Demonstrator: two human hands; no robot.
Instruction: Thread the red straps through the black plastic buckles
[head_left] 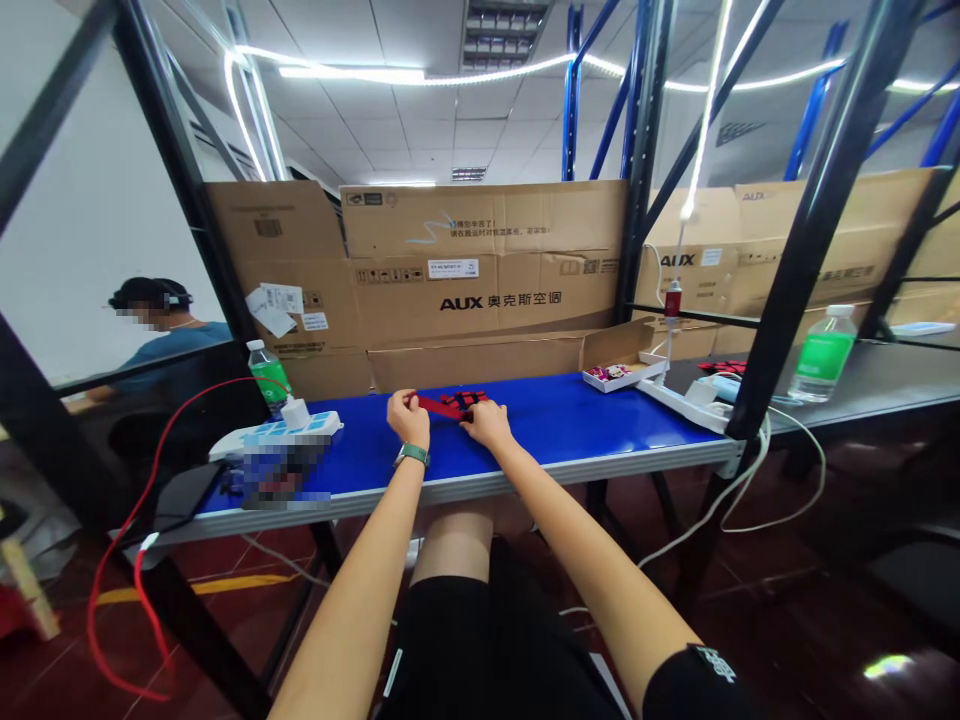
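My left hand is nearly closed, its fingers pinching the near end of a flat red piece that lies on the blue table. My right hand is curled over the other end, just beside the left. From up here the red piece looks like linked blocks, but it's small and I can't say exactly what it is, or whether my right fingers grip it or only touch it. A watch sits on my left wrist. To my left on the table are a white-and-blue power strip and a water bottle. To my right is a white tray of small items. Cardboard boxes stand behind the table, and another person sits off to the left.
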